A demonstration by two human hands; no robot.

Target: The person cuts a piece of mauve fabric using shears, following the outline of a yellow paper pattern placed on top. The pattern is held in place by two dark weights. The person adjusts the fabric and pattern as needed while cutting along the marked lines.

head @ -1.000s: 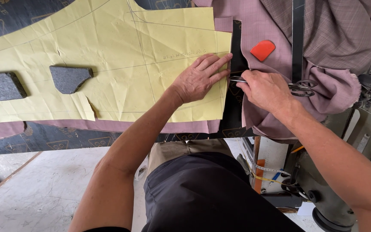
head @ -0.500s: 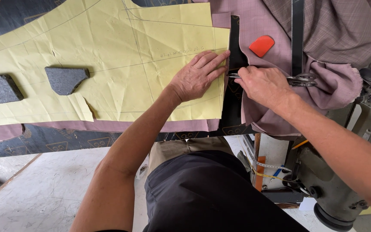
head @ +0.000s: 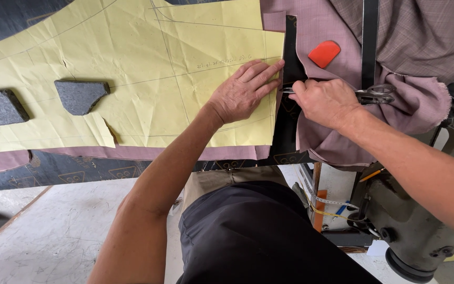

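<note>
Seen from the head: left hand (head: 244, 90) spread flat on the yellow paper pattern (head: 132, 68) atop mauve fabric (head: 321, 137), right hand (head: 326, 101) closed on scissors (head: 371, 94) at the pattern's right edge, two dark stone weights (head: 80, 95) further left.

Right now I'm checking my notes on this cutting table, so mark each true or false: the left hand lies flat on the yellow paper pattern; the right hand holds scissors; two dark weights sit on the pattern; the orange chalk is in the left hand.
1. The left hand lies flat on the yellow paper pattern: true.
2. The right hand holds scissors: true.
3. Two dark weights sit on the pattern: true.
4. The orange chalk is in the left hand: false; it lies loose on the mauve cloth.
</note>
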